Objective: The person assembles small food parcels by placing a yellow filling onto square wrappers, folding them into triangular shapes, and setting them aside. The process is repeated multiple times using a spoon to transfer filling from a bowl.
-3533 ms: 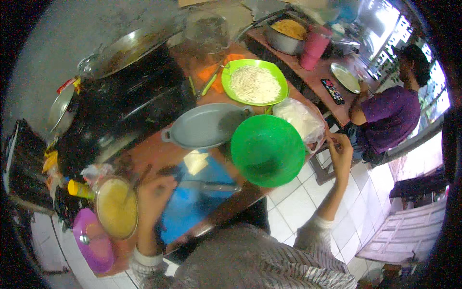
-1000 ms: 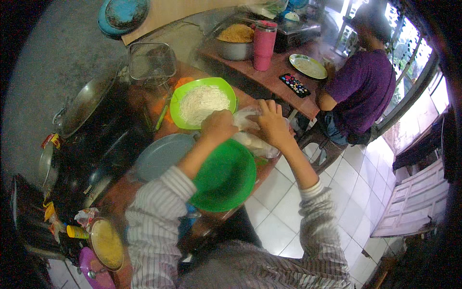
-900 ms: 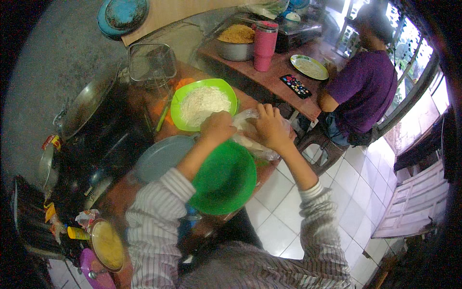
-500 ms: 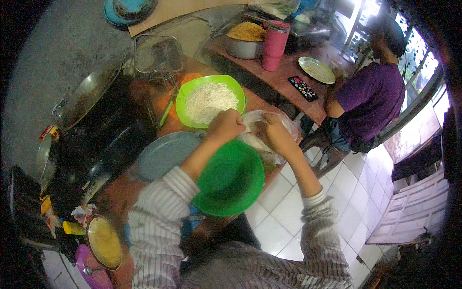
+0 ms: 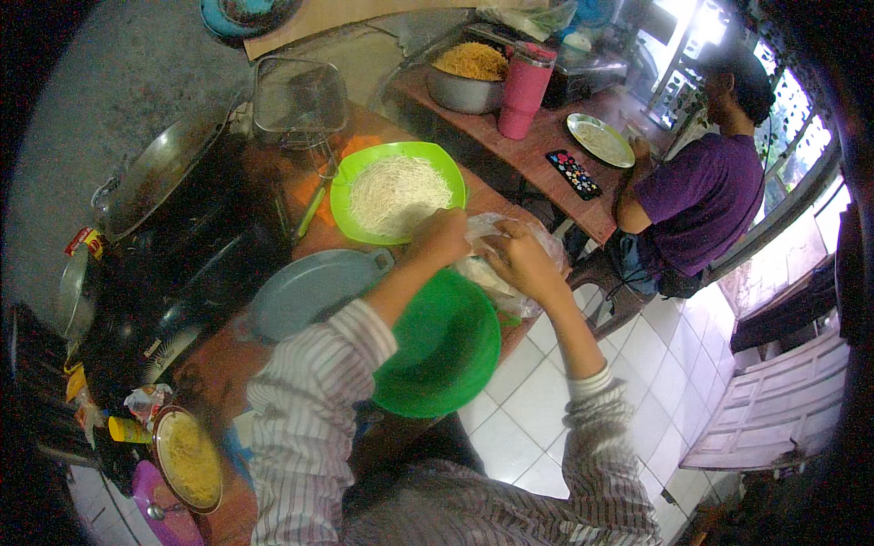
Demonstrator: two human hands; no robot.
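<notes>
My left hand [image 5: 441, 238] is closed on the rim of a clear plastic bag [image 5: 548, 244]. On the bag's other side my right hand [image 5: 521, 258] has its fingers bent around the plastic. Something pale, perhaps flour, shows inside the bag; its kind cannot be made out. Just beyond my left hand is a lime-green bowl [image 5: 458, 188] heaped with thin whitish strands [image 5: 398, 193]. Below my hands, nearer to me, stands a deep green basin [image 5: 437, 350], shadowed inside. A grey-blue round lid or tray [image 5: 309, 291] lies left of it, partly under my left forearm.
Left are a black stove [image 5: 196, 282] and a wide pan [image 5: 164, 173]. A wire-basket strainer [image 5: 300, 100] stands behind. A plate of yellow food [image 5: 187, 460] sits lower left. On the far table are a pink tumbler [image 5: 526, 91], a pot [image 5: 464, 94] and a remote [image 5: 574, 174]. A person in purple [image 5: 706, 196] sits right.
My left hand has shifted slightly right, closer to my right hand at the bag's opening. The view has tilted a little. The bowl and basin stay in place.
</notes>
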